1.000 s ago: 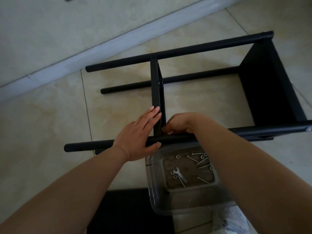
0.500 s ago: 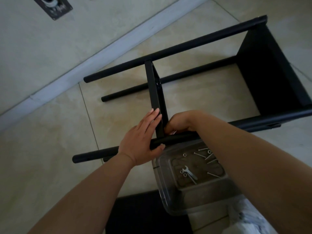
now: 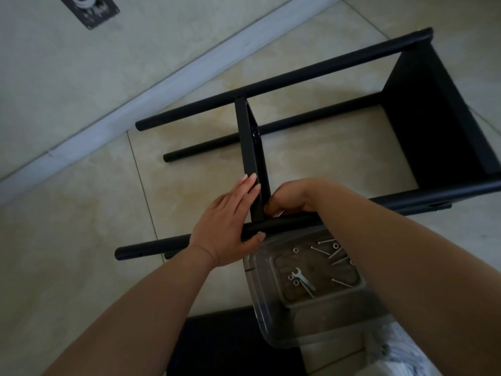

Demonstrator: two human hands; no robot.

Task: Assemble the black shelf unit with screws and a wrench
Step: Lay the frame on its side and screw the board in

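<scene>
The black shelf unit (image 3: 271, 85) lies on its side on the tiled floor (image 3: 67, 253), its round posts running left to right and a solid black shelf panel (image 3: 433, 126) fixed between them at the far right. A second, narrow shelf board (image 3: 250, 156) stands on edge across the frame, reaching from the far post down to the near post (image 3: 151, 246). The left hand (image 3: 227, 229) rests where that board meets the near post: its fingers (image 3: 248, 189) lie straight and together along the left face of the board, while the thumb hooks under the post. The right hand (image 3: 291, 198) is curled just right of the same joint, knuckles up, fingertips tucked against the board; whether it pinches a screw there cannot be told. Directly below the post, near the right forearm, sits a clear plastic box (image 3: 271, 316) holding a small wrench (image 3: 303, 279), several long screws (image 3: 322, 249) and a few washers or nuts (image 3: 295, 250). A flat black panel (image 3: 217, 343) lies on the floor at the near edge, left of the box. Along the far left runs a pale skirting board (image 3: 135, 104) under the wall, with a dark wall plate (image 3: 92, 9) at the top.
</scene>
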